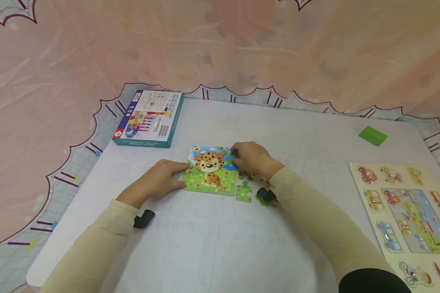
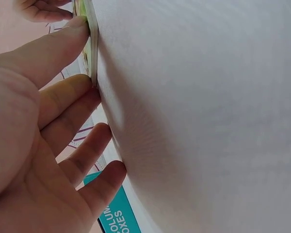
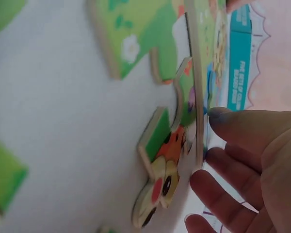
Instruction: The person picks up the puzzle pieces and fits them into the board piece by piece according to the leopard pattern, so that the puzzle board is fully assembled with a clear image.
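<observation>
A wooden jigsaw board [image 1: 210, 173] with a spotted leopard cub on grass lies mid-table. Along its left edge, my left hand [image 1: 155, 181] rests thumb and forefinger with straight fingers. In the left wrist view the thumb [image 2: 75, 31] touches the board's edge; the lower fingers reach the tabletop. My right hand [image 1: 254, 156] is at the upper right corner, where thumb and forefinger pinch a blue jigsaw piece [image 3: 209, 90]; the hand partly hides how it sits. Loose jigsaw pieces lie right of the board, including a green one [image 1: 244, 192] and one with an orange animal face [image 3: 157, 189].
A flat boxed game [image 1: 148, 118] lies at the back left. To the right are a green block [image 1: 373, 135] and a wooden vehicle puzzle [image 1: 359, 195]. A patterned cloth [image 1: 220, 44] hangs behind the white table [image 1: 205, 244]. Black wrist cameras [image 1: 144, 219] sit under both forearms.
</observation>
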